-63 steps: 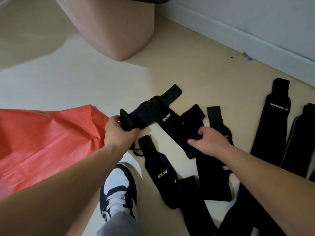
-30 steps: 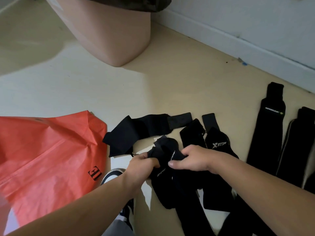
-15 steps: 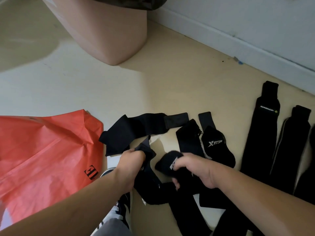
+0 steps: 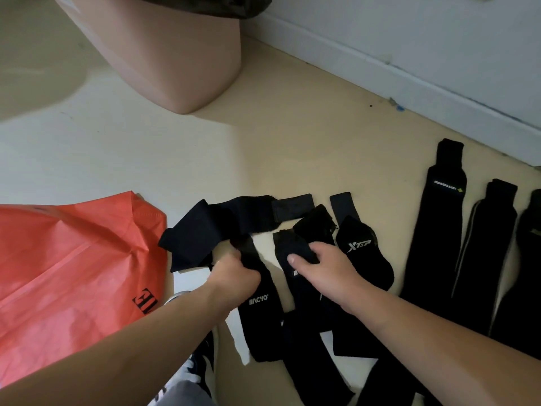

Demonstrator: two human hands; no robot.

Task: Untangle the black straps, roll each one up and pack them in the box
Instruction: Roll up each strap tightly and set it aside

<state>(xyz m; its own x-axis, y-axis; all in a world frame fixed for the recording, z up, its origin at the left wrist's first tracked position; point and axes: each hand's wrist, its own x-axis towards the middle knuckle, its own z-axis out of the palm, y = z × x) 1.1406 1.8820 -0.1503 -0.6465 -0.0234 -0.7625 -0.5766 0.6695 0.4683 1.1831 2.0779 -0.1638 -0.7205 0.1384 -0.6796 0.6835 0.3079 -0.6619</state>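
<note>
Several black straps lie on the cream floor. My left hand (image 4: 234, 272) grips the top end of a strap with a white logo (image 4: 260, 312). My right hand (image 4: 322, 266) pinches the upper end of the neighbouring strap (image 4: 295, 276), thumb on top. A folded strap (image 4: 216, 227) lies above my left hand. A strap marked XTEP (image 4: 363, 253) lies right of my right hand. Three long straps (image 4: 436, 218) lie flat side by side at the far right. No box is in view.
An orange bag (image 4: 73, 268) lies crumpled on the floor at the left. A pink tub (image 4: 172, 51) stands at the back, a white wall skirting (image 4: 409, 80) runs behind. My shoe (image 4: 196, 367) is at the bottom, below my left forearm.
The two straps that my hands held bunched together are now pulled apart and lie side by side. My right hand has moved up to the right strap's top end.
</note>
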